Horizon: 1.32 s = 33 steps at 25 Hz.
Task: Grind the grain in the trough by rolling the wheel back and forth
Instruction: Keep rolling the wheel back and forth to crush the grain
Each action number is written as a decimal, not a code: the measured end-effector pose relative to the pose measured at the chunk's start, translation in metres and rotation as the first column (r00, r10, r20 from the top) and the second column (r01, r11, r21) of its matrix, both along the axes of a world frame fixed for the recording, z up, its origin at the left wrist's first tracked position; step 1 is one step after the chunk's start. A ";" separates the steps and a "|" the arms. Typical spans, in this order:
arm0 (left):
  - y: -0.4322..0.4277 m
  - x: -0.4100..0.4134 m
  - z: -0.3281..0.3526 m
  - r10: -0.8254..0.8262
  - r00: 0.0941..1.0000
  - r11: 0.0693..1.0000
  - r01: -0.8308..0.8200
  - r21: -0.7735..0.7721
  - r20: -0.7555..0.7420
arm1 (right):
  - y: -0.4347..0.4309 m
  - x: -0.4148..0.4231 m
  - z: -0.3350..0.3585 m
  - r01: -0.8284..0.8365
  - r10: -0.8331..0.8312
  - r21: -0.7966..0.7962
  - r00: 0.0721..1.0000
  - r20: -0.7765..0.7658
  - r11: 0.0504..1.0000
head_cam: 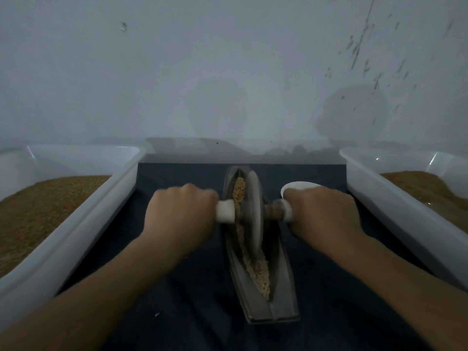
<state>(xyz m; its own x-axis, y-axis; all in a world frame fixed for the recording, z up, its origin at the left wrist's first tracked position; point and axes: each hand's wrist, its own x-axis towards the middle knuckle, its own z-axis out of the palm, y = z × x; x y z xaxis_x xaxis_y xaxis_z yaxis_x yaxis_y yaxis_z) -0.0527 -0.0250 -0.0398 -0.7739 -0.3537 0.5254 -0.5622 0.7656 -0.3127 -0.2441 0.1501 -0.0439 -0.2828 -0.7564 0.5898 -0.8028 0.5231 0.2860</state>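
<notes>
A long grey boat-shaped trough (pixel 283 295) lies on a dark blue mat, running away from me. Brown grain (pixel 258 272) fills its groove. A grey metal wheel (pixel 252 211) stands upright in the far half of the trough, blurred. Its axle sticks out on both sides with white handle ends (pixel 225 211). My left hand (pixel 182 214) grips the left handle. My right hand (pixel 324 214) grips the right handle. Both fists hide most of the handles.
A white plastic tub (pixel 83 224) holding brown grain stands at the left. A second white tub (pixel 400 214) with grain stands at the right. A small white dish (pixel 298 186) peeks out behind my right hand. A pale wall rises just beyond the mat (pixel 177 312).
</notes>
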 end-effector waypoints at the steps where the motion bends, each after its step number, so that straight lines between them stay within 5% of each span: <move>1: -0.011 -0.016 0.005 0.014 1.000 0.999 -0.014 0.031 0.017 | -0.016 -0.008 0.001 0.034 -0.035 0.039 0.999 0.032 0.999; 5: -0.028 -0.042 0.025 0.075 0.995 0.976 -0.087 0.198 0.068 | -0.047 -0.020 0.016 0.102 -0.107 0.047 0.984 0.139 0.994; 12: 0.012 0.029 0.000 -0.169 0.983 0.986 0.168 -0.021 -0.074 | 0.038 0.010 -0.005 -0.093 0.093 0.013 0.996 -0.004 0.996; 16: -0.008 -0.019 0.012 0.004 0.999 1.000 -0.004 -0.005 0.037 | -0.015 -0.009 -0.002 0.088 -0.093 0.040 0.988 0.125 0.995; 19: -0.031 -0.048 0.030 0.065 0.994 0.985 -0.077 0.152 0.085 | -0.049 -0.020 0.013 0.107 -0.117 0.058 0.968 0.223 0.993; 26: 0.013 0.030 -0.009 -0.112 0.989 0.994 0.113 0.000 -0.099 | 0.023 0.016 0.011 -0.180 0.173 -0.067 0.980 -0.100 0.981; 33: -0.023 -0.038 0.021 0.078 0.996 0.991 -0.081 0.104 0.036 | -0.043 -0.013 0.017 0.075 -0.084 0.056 0.981 0.172 0.996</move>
